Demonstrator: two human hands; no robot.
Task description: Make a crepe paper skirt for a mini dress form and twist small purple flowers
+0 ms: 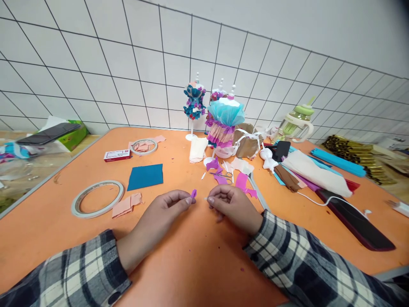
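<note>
Between thumb and forefinger, my left hand [172, 204] pinches a small twisted piece of purple crepe paper [193, 194]. A short way to its right, my right hand [231, 202] is closed in a pinch on a tiny whitish piece [205, 198], too small to name for sure. The two hands are apart, low over the table. Just behind my right hand lie small scissors [223, 175] among purple paper scraps [242, 182]. A blue paper square [145, 176] lies beyond my left hand, and pink paper pieces [127, 204] rest beside a large tape roll [97, 198].
Small dress forms in paper outfits [226, 113] stand at the back by the tiled wall. A red-and-white box [117, 155] and smaller tape roll [143, 146] sit left. Rolled papers [316, 170], a dark phone [356, 219] with a white cable, and a green-lidded bottle [295, 123] occupy the right.
</note>
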